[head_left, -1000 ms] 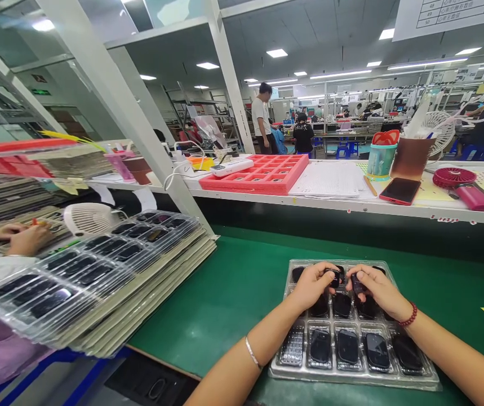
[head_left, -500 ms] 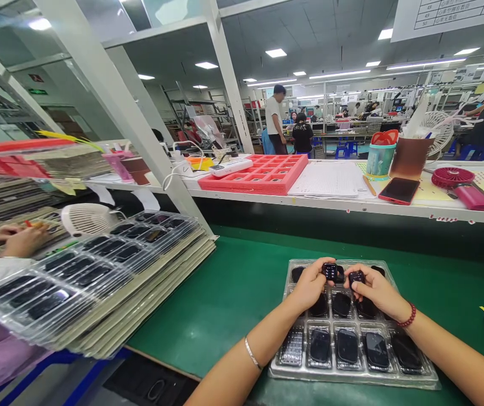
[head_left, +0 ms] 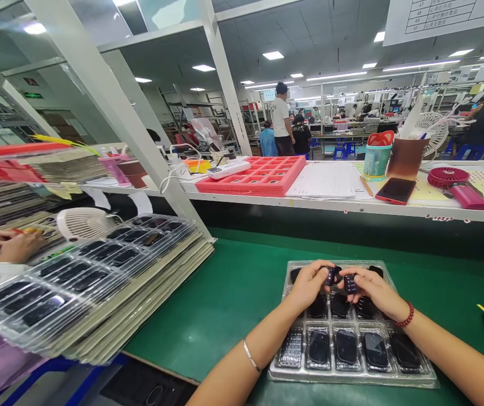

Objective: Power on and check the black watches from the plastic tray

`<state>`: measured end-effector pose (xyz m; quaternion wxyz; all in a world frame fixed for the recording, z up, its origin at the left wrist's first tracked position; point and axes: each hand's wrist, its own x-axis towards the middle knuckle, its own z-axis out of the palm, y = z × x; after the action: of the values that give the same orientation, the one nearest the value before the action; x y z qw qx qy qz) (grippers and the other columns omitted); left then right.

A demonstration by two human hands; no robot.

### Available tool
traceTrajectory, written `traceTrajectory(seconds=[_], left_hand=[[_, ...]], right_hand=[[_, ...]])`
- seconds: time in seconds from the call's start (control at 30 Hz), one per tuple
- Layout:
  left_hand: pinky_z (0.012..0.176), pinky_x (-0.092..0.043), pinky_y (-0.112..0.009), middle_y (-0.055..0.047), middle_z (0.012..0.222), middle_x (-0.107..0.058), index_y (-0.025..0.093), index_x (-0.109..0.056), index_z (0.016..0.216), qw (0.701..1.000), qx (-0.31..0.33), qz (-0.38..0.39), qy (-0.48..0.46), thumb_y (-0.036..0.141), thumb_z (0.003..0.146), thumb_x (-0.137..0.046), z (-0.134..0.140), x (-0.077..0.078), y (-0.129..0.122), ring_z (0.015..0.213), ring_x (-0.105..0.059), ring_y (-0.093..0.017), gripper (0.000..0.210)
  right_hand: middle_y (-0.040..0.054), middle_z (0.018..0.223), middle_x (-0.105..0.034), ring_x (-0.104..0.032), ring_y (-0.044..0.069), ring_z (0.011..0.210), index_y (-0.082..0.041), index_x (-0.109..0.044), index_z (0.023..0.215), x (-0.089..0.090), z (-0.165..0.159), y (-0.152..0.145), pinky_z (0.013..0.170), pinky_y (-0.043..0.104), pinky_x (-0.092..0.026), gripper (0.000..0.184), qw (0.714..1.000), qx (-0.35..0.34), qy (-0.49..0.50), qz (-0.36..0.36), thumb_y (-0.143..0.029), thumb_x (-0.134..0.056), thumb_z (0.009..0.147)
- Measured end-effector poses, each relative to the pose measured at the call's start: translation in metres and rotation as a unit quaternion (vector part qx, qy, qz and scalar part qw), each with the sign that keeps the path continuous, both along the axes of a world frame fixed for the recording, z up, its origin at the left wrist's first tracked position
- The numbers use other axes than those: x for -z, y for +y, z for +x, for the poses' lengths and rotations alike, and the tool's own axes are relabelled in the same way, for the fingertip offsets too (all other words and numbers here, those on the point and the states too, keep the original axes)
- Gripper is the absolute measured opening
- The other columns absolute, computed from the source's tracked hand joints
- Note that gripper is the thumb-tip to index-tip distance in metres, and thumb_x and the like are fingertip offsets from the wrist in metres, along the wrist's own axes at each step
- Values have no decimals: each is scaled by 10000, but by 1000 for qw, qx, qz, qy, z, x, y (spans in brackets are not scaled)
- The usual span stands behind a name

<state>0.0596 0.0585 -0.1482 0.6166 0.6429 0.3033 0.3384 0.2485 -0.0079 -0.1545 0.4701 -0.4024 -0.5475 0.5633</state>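
Observation:
My left hand (head_left: 310,286) is closed round a black smartwatch body (head_left: 330,276) with a lit screen. In my right hand (head_left: 374,288) a second black smartwatch body (head_left: 351,284) is pinched, its screen showing small light marks. Both hands are close together above the far half of a clear plastic tray (head_left: 282,372). Black watch bodies, such as one in the front row (head_left: 346,346), lie in the tray's compartments. The front left compartment holds no watch. My hands hide part of the back rows.
At left, a tall stack of trays (head_left: 140,307) with watches leans over the green table (head_left: 191,316). Beyond it are a co-worker's hands (head_left: 20,246). A shelf behind carries a red foam tray (head_left: 275,186), papers (head_left: 324,180), a phone (head_left: 395,191) and a pink handheld fan (head_left: 470,195).
The watch in my right hand has been turned and moved slightly left, so its screen shows more. The left-hand watch has tilted. The view has shifted slightly.

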Motion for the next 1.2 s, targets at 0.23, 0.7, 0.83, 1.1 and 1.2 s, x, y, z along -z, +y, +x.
traceTrajectory(seconds=[0.23,0.7,0.83,1.1,1.2], left_hand=[[675,-461,-236,-59,971,-639,194,-456,1230,1000,11,19,-17,181,709,-622,0,1,0,770,-609,-136,547],[772,-490,-299,-84,1014,-630,174,-475,1197,1000,8,18,-17,60,692,-526,1,4,0,918,-601,-184,519],[772,-486,-299,-76,984,-638,174,-479,1193,1000,5,15,-8,105,725,-533,0,0,-1,866,-610,-167,476],[665,-490,-267,-60,869,-628,151,-562,1039,1000,10,16,-5,132,760,-502,0,-5,-4,734,-593,-137,286],[660,-493,-270,-64,867,-625,147,-568,1025,1000,11,26,-7,116,751,-498,1,-2,-3,746,-592,-144,284]], right_hand=[[50,980,-634,-590,127,646,-232,-501,1182,3,-1,1,548,251,-491,473,999,34,1,3,-208,-639,731],[57,1022,-609,-608,135,702,-219,-489,1149,0,-3,-1,602,274,-499,421,999,35,-15,19,-157,-571,741],[62,997,-623,-624,152,734,-201,-523,1109,-2,-1,-1,623,283,-505,316,999,25,-17,18,-240,-550,796],[45,925,-643,-624,145,663,-198,-554,1061,-2,-1,0,591,280,-490,254,999,14,-29,9,-304,-525,832],[48,920,-649,-623,151,665,-197,-552,1065,0,-1,0,596,287,-490,255,999,13,-32,10,-299,-525,833]])
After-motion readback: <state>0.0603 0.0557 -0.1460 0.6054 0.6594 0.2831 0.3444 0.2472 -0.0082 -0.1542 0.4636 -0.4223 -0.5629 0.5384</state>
